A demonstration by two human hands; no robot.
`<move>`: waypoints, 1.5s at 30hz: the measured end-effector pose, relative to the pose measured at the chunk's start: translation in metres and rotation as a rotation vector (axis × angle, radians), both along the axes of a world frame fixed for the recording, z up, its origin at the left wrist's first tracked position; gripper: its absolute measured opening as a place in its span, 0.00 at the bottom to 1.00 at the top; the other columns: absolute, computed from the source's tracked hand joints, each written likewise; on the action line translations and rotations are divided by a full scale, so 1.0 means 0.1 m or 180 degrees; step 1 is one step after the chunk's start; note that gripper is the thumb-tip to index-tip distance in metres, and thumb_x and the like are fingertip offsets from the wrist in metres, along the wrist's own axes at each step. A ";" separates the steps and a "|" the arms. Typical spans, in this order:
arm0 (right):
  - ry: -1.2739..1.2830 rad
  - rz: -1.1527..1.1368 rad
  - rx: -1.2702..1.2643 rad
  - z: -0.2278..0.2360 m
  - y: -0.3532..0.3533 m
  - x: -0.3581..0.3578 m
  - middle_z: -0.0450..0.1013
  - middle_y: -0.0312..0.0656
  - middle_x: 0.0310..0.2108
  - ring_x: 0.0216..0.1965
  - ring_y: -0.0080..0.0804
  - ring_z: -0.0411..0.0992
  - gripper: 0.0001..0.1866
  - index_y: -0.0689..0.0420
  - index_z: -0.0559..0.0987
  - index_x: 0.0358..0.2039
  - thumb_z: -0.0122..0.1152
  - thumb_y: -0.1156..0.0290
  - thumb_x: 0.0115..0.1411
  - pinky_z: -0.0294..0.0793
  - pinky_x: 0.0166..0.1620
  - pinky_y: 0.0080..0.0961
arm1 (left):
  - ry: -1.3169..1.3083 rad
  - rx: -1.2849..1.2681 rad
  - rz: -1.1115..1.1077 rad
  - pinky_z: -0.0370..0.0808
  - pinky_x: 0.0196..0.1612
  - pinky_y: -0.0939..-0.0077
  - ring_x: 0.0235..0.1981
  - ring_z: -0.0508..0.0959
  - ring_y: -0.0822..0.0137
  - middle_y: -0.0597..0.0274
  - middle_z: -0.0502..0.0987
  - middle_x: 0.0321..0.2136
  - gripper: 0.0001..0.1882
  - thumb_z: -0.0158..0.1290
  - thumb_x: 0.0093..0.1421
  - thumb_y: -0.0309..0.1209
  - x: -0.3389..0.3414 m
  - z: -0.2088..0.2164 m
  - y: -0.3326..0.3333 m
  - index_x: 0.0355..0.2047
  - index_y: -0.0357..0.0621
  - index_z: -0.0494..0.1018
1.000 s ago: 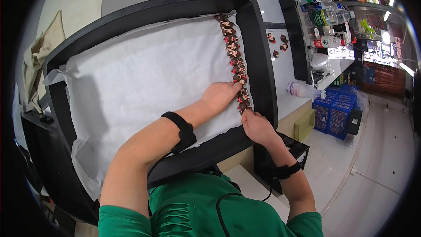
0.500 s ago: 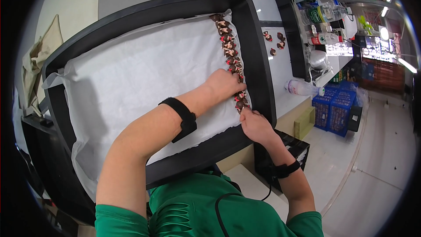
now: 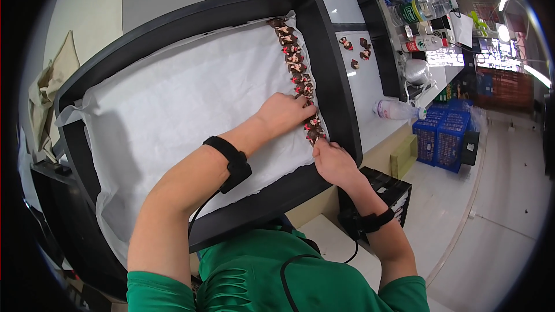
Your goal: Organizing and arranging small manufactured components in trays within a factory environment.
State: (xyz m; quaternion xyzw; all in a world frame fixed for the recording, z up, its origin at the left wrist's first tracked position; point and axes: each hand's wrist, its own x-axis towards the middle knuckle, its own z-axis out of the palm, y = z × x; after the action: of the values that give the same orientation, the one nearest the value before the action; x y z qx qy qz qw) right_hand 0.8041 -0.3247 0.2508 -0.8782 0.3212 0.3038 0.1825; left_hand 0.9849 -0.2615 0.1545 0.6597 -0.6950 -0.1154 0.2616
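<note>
A large black tray (image 3: 341, 110) lined with white paper (image 3: 173, 110) lies in front of me. Along its right side runs a row of several small brown-and-red sweets (image 3: 292, 60). My left hand (image 3: 286, 112) rests on the paper with its fingertips against the lower sweets of that row. My right hand (image 3: 332, 162) sits at the row's near end, fingers pinched on the last sweet (image 3: 314, 134). Both wrists wear black bands.
Three loose sweets (image 3: 355, 52) lie on the white counter right of the tray. A black rack (image 3: 399, 34) with bottles stands beyond them, and a plastic bottle (image 3: 396, 110) lies on the counter edge. Blue crates (image 3: 445, 133) stand on the floor.
My left hand slid a little up along the row of sweets. My right hand stayed at the row's near end.
</note>
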 end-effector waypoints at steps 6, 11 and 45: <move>0.0017 0.0006 0.0047 0.04 0.02 0.04 0.76 0.50 0.34 0.42 0.50 0.73 0.07 0.57 0.71 0.37 0.48 0.72 0.58 0.69 0.48 0.46 | 0.0032 -0.0036 0.0248 0.77 0.28 0.65 0.28 0.81 0.60 0.61 0.76 0.30 0.11 0.52 0.56 0.34 -0.07 0.03 0.02 0.39 0.51 0.72; 0.0072 0.0010 0.0055 0.03 -0.02 0.00 0.76 0.50 0.34 0.42 0.50 0.73 0.07 0.58 0.71 0.37 0.48 0.72 0.59 0.69 0.48 0.46 | 0.0132 -0.0232 0.0402 0.77 0.27 0.65 0.26 0.81 0.60 0.61 0.77 0.29 0.09 0.49 0.57 0.32 -0.05 0.04 0.06 0.38 0.51 0.73; -0.1634 -0.0123 0.2612 0.53 1.06 0.11 0.76 0.47 0.46 0.40 0.23 0.73 0.07 0.62 0.72 0.40 0.53 0.80 0.61 0.70 0.47 0.20 | 0.0388 0.0876 0.2375 0.73 0.41 0.62 0.38 0.77 0.56 0.60 0.76 0.35 0.16 0.58 0.56 0.31 -0.23 1.68 3.46 0.45 0.45 0.72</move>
State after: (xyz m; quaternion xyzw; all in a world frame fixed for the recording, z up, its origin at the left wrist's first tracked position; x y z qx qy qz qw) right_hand 0.8146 -0.2185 0.3039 -0.7742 0.1358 0.1756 0.5927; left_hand 0.9621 0.0842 0.3225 0.8876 -0.3691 -0.1434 0.2355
